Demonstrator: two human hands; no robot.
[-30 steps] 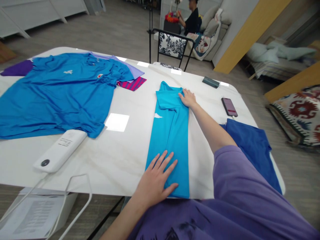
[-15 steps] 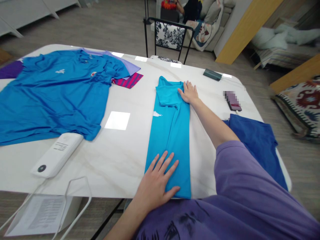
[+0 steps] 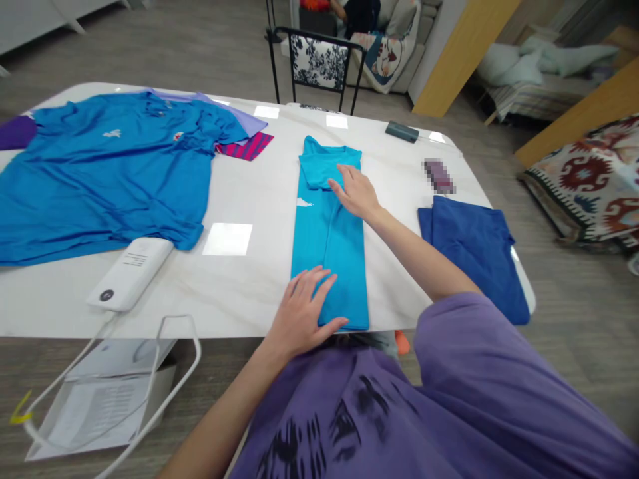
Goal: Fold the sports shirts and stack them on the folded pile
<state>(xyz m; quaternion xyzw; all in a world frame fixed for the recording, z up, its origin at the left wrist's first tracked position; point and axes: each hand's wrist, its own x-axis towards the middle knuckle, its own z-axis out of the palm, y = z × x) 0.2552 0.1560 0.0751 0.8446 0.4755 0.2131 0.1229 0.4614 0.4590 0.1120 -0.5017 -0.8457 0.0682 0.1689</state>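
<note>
A turquoise T-shirt, folded lengthwise into a narrow strip, lies on the white table in front of me. Its neck points away from me, and one sleeve is laid across its upper part. On the hem end rests my left hand, fingers stretched out and holding nothing. My right hand is over the shirt just below the sleeve, fingers extended; whether it touches the cloth I cannot tell. To the left a larger blue T-shirt is spread out over other garments.
A white power bank with a cable sits by the blue shirt's hem. Folded dark blue cloth, a phone and a dark case lie on the right. A chair stands beyond the table; a person is farther back.
My right hand has moved from the shirt's shoulder edge near the collar down and inward, below the sleeve. My left hand stays at the hem end. The whole view has shifted slightly.
</note>
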